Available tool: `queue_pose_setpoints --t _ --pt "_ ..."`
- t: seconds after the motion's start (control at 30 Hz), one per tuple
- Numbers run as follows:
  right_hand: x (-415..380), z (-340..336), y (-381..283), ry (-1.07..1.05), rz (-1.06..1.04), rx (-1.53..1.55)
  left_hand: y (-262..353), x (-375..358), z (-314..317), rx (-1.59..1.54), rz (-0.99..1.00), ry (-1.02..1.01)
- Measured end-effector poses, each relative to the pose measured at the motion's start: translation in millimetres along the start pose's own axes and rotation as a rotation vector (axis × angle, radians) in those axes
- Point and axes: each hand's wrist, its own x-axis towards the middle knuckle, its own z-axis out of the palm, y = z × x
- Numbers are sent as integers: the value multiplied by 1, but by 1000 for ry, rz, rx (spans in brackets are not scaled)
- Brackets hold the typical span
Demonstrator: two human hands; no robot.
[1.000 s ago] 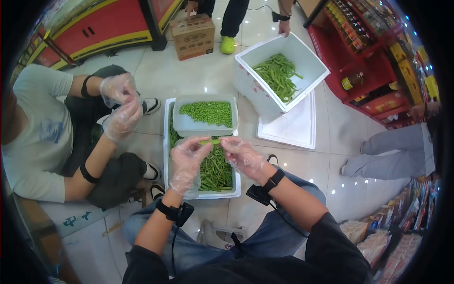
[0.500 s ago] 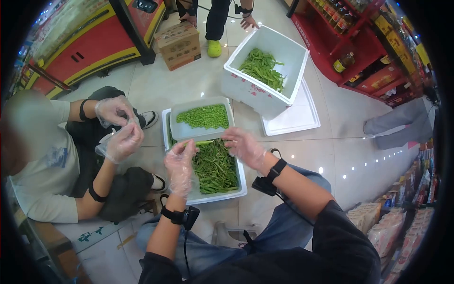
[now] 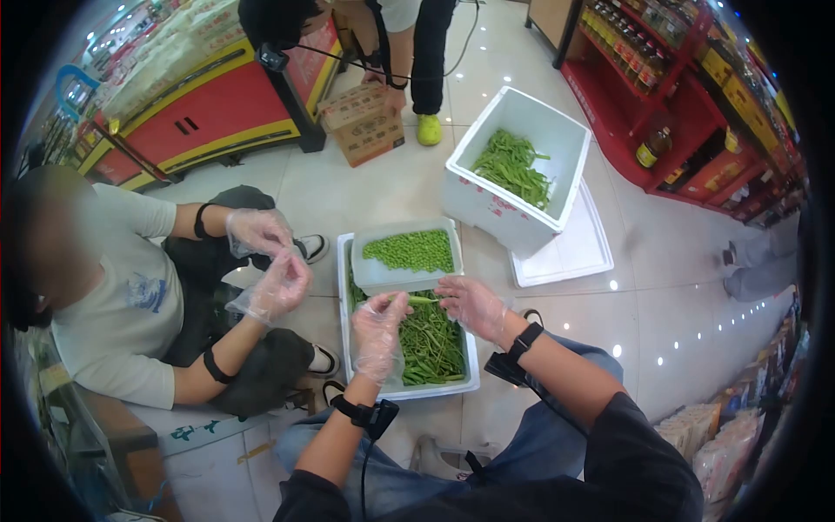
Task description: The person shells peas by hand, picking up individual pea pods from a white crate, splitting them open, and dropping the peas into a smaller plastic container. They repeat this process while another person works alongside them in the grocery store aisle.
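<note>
My left hand (image 3: 379, 335), in a clear plastic glove, pinches one end of a green pea pod (image 3: 423, 300). My right hand (image 3: 477, 311), gloved too, has its fingers apart, with the fingertips right at the pod's other end. Both hands hover over a white foam tray (image 3: 472, 365) heaped with green pods (image 3: 430, 348). Across the far end of that tray sits a translucent plastic tub (image 3: 372, 277) with shelled green peas (image 3: 413, 251) in it.
To my left sits a co-worker (image 3: 113, 296) with gloved hands together. A foam box (image 3: 500, 217) with pods stands beyond, partly over a white lid (image 3: 574, 257). At the back, another person bends over a cardboard box (image 3: 365, 130). Shelves (image 3: 626, 113) line the right.
My right hand has come closer to my left, up to the pod's free end. The view has shifted, and the person at the back now shows bent over the cardboard box.
</note>
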Motion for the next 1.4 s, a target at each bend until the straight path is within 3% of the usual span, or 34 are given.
queue_pose_setpoints --t 0.9,1.4 --pt "-4 2 5 1 56 -24 7 0 -5 -13 -77 -47" --pt "-10 7 5 -67 96 -39 6 3 -6 -16 -25 -23"
